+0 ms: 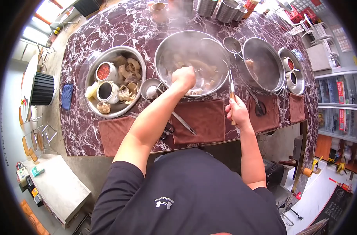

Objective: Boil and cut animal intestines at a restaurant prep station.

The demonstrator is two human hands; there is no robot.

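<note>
My left hand [184, 77] is closed over the near part of a large steaming metal pot [158, 70]; a thin tool protrudes past its fingers, its kind unclear. Meat pieces [200, 65] show in the broth through the steam. At the pot's right edge my right hand [238, 111] grips a long wood-and-metal handle [231, 86], whose far end reaches the pot rim. Left of the pot stands a metal basin [91, 63] holding cooked meat or offal [132, 67], a white jar of chopped red chili [113, 72] and a white jar of dark liquid [113, 95].
Right of the pot are a small strainer [232, 44], a second steaming pot [279, 58] and another basin [302, 83]. Brown cloths [203, 117] lie along the marble-patterned table's near edge, with tongs [182, 123] and black-handled scissors [259, 108]. Stacked metal bowls [227, 11] stand behind.
</note>
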